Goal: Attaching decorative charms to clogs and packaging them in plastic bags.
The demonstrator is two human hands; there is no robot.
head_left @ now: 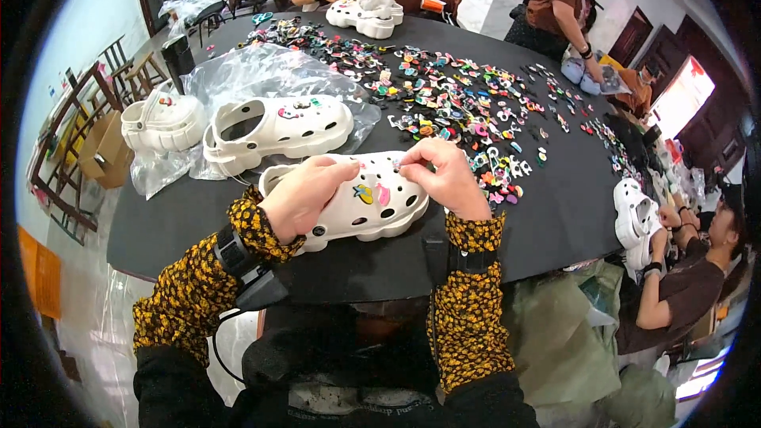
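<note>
A white clog point(349, 222) with round holes lies on the black table in front of me, its toe pointing right. My left hand point(305, 196) grips it from the heel side, the thumb stretched over the upper. At the toe end, my right hand point(448, 178) pinches thumb and forefinger together against the upper; whatever is between them is hidden. A yellow charm point(363, 193) and a pink charm point(384, 194) sit in the holes between my hands. Just beyond stands another white clog point(325, 128) with charms on its top.
Loose colourful charms point(468, 99) spread across the table's middle. Clear plastic point(265, 71) lies at the left, near a third white clog point(165, 128). Across the table a person's hands hold white clogs point(365, 16). Another person works at the right with white clogs point(634, 218).
</note>
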